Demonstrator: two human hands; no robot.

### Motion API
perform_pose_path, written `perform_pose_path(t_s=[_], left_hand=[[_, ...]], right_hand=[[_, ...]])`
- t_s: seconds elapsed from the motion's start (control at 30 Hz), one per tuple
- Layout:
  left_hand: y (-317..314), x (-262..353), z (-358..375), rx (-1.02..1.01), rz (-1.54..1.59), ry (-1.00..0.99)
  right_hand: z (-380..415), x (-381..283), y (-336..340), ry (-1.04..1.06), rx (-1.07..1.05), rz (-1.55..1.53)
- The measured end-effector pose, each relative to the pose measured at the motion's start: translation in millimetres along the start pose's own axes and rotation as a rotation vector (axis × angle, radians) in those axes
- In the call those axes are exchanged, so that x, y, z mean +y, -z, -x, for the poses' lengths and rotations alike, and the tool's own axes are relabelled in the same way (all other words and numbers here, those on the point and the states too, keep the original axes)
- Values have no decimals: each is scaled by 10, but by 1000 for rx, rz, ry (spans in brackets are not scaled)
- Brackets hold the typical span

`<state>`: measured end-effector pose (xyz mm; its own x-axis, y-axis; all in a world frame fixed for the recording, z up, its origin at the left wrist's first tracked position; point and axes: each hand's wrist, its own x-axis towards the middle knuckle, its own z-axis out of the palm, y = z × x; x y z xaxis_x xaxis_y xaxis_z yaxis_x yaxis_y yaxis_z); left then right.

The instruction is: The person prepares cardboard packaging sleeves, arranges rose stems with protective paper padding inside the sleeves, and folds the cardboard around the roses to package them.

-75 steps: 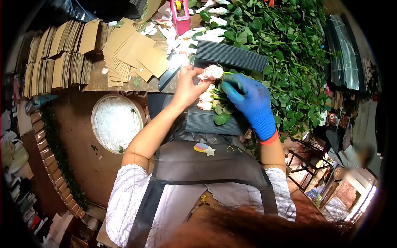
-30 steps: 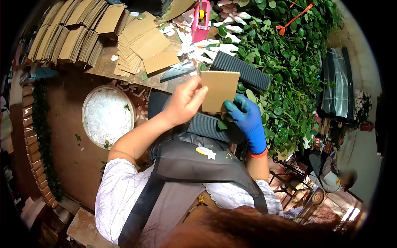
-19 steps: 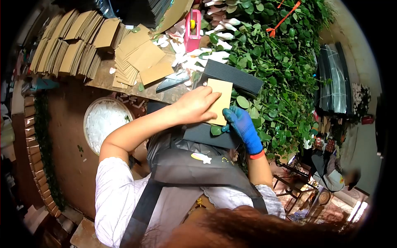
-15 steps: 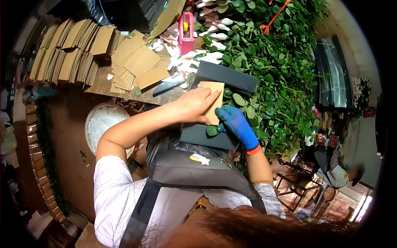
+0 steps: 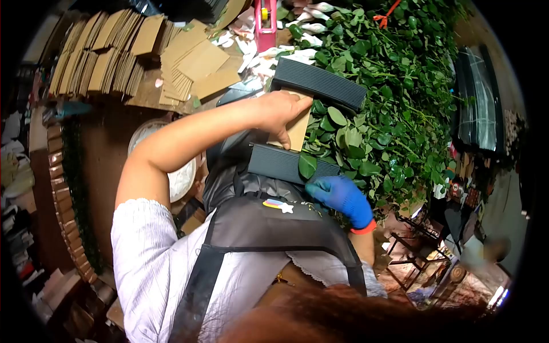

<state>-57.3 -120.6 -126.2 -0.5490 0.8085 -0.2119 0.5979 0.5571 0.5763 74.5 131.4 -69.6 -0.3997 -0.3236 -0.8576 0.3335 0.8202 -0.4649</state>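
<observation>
My bare left hand presses on a tan cardboard piece, thumb near its lower end and fingers at its upper end. The cardboard lies between two dark ridged flaps, an upper one and a lower one. My right hand, in a blue glove, is at the lower flap's right end, its fingers curled together and slightly blurred; what they pinch is hidden. A green leaf overlaps the lower flap just above the glove. Leafy stems stick out to the right of the cardboard.
A large heap of green foliage fills the right side. Stacked cardboard pieces and loose sheets lie on the table at the upper left, near a pink tape dispenser. A round white container stands below the left forearm.
My gloved right hand has moved from the cardboard's right edge down to the lower flap's end. My left hand stays on the cardboard. The view has shifted, and the flaps appear higher.
</observation>
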Motion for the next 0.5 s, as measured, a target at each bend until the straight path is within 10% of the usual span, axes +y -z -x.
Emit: perform_pose_path(t_s=[0.13, 0.23, 0.3, 0.5], left_hand=[[23, 22, -15, -31, -7, 26], [-25, -16, 13, 20, -9, -1], [-185, -144, -99, 69, -9, -18], [-58, -164, -92, 47, -11, -14]], right_hand=[[-677, 843, -507, -161, 584, 460], [-366, 606, -455, 617, 565, -227], [-274, 82, -232, 1104, 990, 36], [-689, -226, 281, 802, 1094, 423]])
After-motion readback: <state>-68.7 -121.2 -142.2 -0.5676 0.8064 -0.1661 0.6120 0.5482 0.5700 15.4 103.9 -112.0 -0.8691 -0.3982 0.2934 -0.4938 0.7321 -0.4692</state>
